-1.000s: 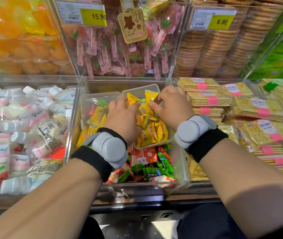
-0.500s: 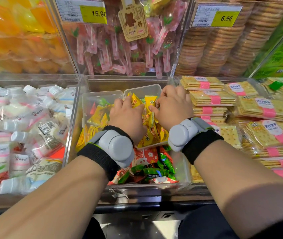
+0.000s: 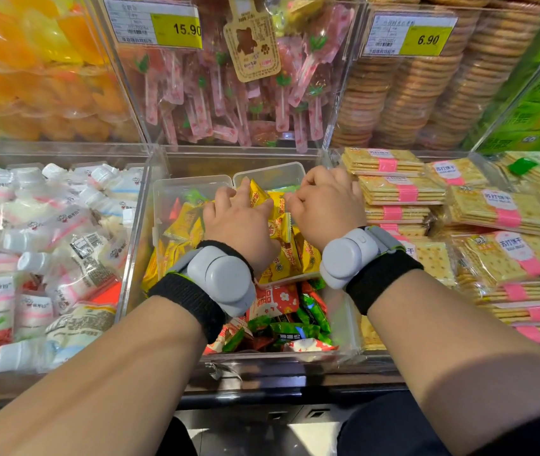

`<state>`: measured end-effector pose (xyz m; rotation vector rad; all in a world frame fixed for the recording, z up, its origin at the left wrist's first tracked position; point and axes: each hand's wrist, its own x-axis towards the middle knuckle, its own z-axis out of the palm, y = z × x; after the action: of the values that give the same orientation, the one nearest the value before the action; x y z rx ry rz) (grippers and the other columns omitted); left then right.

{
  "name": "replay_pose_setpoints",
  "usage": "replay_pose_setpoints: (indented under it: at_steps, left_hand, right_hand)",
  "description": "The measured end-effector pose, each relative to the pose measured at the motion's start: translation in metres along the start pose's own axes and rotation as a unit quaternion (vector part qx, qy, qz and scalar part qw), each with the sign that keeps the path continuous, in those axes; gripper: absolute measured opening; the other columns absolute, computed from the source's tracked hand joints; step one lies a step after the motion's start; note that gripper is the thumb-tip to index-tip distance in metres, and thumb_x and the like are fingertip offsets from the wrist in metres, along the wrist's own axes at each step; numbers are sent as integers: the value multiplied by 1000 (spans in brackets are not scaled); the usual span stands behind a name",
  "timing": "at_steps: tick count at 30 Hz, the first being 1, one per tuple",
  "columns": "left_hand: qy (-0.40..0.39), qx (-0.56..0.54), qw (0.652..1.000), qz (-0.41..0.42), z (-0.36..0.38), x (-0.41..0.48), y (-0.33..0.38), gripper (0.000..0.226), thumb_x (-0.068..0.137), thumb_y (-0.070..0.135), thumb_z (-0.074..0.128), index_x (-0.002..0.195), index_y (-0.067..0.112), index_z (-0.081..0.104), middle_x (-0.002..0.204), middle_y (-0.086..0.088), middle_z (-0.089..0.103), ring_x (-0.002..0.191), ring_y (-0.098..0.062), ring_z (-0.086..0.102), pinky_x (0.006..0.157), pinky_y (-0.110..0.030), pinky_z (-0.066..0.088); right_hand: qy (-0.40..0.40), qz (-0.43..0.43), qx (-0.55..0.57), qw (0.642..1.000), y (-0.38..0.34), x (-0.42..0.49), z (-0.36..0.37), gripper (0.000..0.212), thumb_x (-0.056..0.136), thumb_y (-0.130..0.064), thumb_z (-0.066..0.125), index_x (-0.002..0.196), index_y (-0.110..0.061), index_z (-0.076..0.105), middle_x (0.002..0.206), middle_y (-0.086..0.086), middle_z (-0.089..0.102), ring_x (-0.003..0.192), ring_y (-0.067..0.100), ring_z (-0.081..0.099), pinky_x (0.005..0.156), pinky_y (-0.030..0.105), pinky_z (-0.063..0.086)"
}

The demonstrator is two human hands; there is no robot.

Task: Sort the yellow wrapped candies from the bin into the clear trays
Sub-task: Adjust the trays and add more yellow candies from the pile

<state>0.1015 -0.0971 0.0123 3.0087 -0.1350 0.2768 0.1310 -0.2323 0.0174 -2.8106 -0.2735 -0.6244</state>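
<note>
The step in hand looks like placing: both hands are over the two clear plastic trays that sit side by side at the far end of the clear acrylic bin [image 3: 137, 245], not down among the loose sweets. The left hand [image 3: 239, 222] lies palm down across the seam between the left clear tray [image 3: 176, 184] and the right clear tray [image 3: 271, 174], and its forefinger and thumb pinch one yellow foil-wrapped candy [image 3: 258, 194], which stands tilted just above the right tray's left edge. The right hand [image 3: 327, 209] is over the right tray with its fingers curled. The fingertips are tucked out of sight, so I cannot tell whether they grip anything, though the thumb lies against a second yellow wrapper [image 3: 278, 205]. Yellow wrapped candies [image 3: 179, 222] already fill much of the left tray, with a few red and green pieces mixed in at its far side, and more yellow ones are heaped in the right tray. At the near end of the bin lies a loose pile of red and green wrapped candies [image 3: 295, 317]. No yellow shows in the part of that pile that can be seen, so the sort seems well along. The next move probably calls for letting the pinched candy drop inside a tray wall, not onto the rim between them. After that the hands would need to come back to the near pile and turn it over for any yellow underneath. Each wrist carries a grey puck-shaped device on a black band [image 3: 225, 278]. Stacked cracker packs with pink bands [image 3: 400, 192] lie to the right, and white pouches [image 3: 48, 225] to the left.
</note>
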Motion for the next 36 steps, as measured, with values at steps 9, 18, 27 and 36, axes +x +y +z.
replay_pose_setpoints:
  at_steps: [9,18,27,36]
  left_hand:
    - [3,-29,1000,-9,2,-3,-2,67,77,41,56,139,36,30,155,-7,10,129,-34,18,103,-45,26]
    - [-12,-78,997,-8,-1,0,-10,79,72,42,63,141,39,24,154,-8,15,124,-36,23,104,-43,25]
    - [-25,-187,982,-18,-13,-4,-16,79,72,75,39,141,40,27,152,-14,21,135,-38,16,109,-45,15]
    - [31,-133,990,-23,-9,-4,-6,48,96,18,33,140,38,32,152,-14,21,127,-40,25,104,-43,24]
  right_hand:
    - [5,-10,62,998,-5,-3,-11,50,84,-63,42,69,-25,70,90,-12,52,98,15,36,82,35,18]
    - [-40,-66,95,992,1,-4,-16,37,67,-69,59,64,-33,65,87,-17,57,96,8,37,74,30,11]
    - [34,1,296,955,2,-3,-24,27,77,-33,70,65,-12,59,82,-3,51,86,20,52,80,41,43]
    - [125,55,305,943,5,-1,-23,29,84,-27,65,69,-5,52,81,-1,45,66,14,44,62,28,35]
